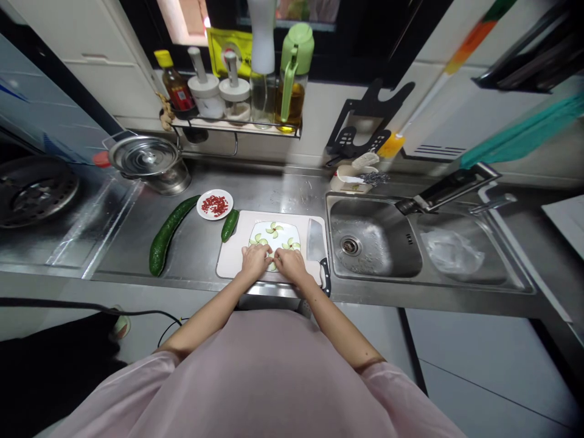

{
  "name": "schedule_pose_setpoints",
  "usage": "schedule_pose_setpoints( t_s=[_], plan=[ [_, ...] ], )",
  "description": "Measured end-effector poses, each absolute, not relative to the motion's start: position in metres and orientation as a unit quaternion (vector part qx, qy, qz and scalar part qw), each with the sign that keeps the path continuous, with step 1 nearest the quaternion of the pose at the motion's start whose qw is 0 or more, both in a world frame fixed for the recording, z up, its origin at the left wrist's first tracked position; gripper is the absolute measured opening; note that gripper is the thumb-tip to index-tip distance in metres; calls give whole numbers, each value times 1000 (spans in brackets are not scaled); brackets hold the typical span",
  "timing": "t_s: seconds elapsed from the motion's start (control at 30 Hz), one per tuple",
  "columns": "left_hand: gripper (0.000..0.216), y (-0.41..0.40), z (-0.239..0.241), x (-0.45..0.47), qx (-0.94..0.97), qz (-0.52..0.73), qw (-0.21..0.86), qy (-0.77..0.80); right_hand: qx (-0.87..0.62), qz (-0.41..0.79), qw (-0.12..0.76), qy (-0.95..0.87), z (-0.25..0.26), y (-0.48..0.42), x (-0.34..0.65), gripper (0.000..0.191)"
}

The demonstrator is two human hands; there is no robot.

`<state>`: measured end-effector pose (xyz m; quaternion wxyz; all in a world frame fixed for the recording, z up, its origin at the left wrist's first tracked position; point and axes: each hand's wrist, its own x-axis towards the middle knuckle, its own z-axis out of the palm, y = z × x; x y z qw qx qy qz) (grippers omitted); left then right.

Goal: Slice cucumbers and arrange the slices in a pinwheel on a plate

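A white squarish plate point(292, 229) sits on a pale cutting board point(231, 258). On it, thin cucumber slices point(274, 229) form pinwheel shapes at the far, left and right sides. My left hand point(255, 260) and my right hand point(291, 264) meet over the plate's near edge, fingertips pinched around cucumber slices there. My fingers partly hide those slices. A kitchen knife point(316, 240) lies along the board's right side, its black handle toward me. A cut piece of cucumber point(230, 225) rests at the board's upper left corner.
Left of the board are a small dish of red bits point(229, 198) and a long cucumber point(171, 234). A lidded steel pot point(166, 176) stands farther back. The sink point(374, 243) is on the right, under a faucet point(449, 188). Bottles and jars fill a wall rack point(237, 125).
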<state>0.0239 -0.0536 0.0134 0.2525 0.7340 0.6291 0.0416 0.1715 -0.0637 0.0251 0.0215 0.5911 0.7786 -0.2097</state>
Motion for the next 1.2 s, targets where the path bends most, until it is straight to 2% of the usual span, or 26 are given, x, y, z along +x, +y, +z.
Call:
schedule_pose_setpoints(
  t_s=[0.8,1.2],
  plan=[
    [14,-53,10,24,729,35,254,635,591,-199,51,780,23,-61,167,22],
    [15,-53,23,20,712,62,261,649,600,-203,11,774,24,-59,176,22]
  ],
)
